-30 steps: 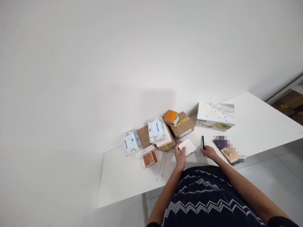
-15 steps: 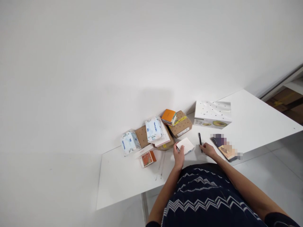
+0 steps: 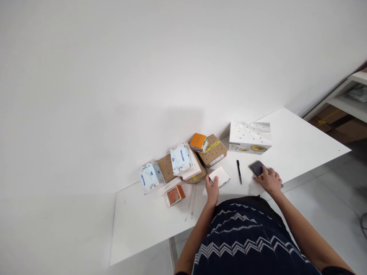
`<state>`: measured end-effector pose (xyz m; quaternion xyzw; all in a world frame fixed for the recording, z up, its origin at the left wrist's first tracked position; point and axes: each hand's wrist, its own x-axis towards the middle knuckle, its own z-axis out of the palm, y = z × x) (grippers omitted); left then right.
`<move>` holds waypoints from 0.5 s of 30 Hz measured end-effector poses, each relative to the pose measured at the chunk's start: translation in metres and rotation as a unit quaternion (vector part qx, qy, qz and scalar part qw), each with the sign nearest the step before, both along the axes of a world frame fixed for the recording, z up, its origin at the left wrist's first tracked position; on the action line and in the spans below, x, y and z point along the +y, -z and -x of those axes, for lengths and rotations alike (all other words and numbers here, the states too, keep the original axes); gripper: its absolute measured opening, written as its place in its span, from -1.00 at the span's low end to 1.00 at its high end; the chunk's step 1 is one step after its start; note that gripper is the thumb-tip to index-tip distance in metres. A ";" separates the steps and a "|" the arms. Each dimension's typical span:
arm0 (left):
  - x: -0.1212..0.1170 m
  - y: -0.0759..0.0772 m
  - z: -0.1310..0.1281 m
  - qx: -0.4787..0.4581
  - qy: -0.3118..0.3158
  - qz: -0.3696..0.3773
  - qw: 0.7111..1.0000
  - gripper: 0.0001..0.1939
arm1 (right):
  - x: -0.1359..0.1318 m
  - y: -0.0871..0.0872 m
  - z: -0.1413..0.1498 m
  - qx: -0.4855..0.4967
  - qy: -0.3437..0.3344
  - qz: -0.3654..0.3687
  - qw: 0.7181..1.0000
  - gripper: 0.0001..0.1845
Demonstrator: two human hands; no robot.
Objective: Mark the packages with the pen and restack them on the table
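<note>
My left hand [image 3: 212, 189] grips the near left corner of a small white box [image 3: 220, 175], its thumb on the top face. The box is at the table's middle, close to my body. My right hand [image 3: 272, 181] is closed around a dark phone [image 3: 255, 167] on the right, covering its lower part. The phone's camera end shows beyond my fingers; whether it is off the table I cannot tell. Between the two hands a black pen [image 3: 239, 172] lies by itself on the white table [image 3: 298, 145].
Behind the small box stand brown cardboard boxes [image 3: 214, 149], an orange box [image 3: 198, 141] and tissue packs [image 3: 181, 157]. A white box with avocado pictures [image 3: 250, 133] stands at the back right. An orange-and-white box [image 3: 174, 195] and white cables [image 3: 192, 202] lie left. Shelves [image 3: 349, 101] stand far right.
My right hand has let go of the pen, moved right and taken hold of the phone. My left hand still grips the white box. The view has shifted slightly.
</note>
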<state>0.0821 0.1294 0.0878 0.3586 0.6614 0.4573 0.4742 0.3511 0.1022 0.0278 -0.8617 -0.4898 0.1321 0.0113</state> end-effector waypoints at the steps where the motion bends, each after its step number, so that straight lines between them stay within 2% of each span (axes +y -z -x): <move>1: 0.000 0.000 0.000 0.001 0.000 0.000 1.000 -0.59 | -0.002 0.002 0.000 0.005 -0.001 0.007 1.000 -0.31; 4: 0.000 -0.001 0.000 0.002 -0.001 -0.001 1.000 -0.58 | -0.005 0.004 0.000 0.014 -0.010 0.012 1.000 -0.38; 8: 0.000 -0.002 -0.001 0.001 -0.001 -0.006 1.000 -0.58 | -0.003 -0.004 -0.002 0.034 -0.021 0.012 0.999 -0.40; 11: 0.000 -0.001 0.000 0.001 0.000 -0.010 1.000 -0.59 | 0.001 -0.015 -0.001 0.118 0.031 0.006 0.992 -0.35; 13: 0.000 0.000 0.000 0.000 0.000 -0.011 1.000 -0.58 | 0.005 -0.027 0.003 0.254 0.110 -0.016 0.961 -0.29; 14: 0.000 0.000 0.000 -0.001 0.000 -0.011 1.000 -0.58 | 0.007 -0.035 0.006 0.344 0.151 -0.029 0.926 -0.27; 15: 0.000 0.001 0.000 -0.003 0.001 -0.012 1.000 -0.57 | 0.008 -0.045 0.010 0.439 0.183 -0.038 0.879 -0.26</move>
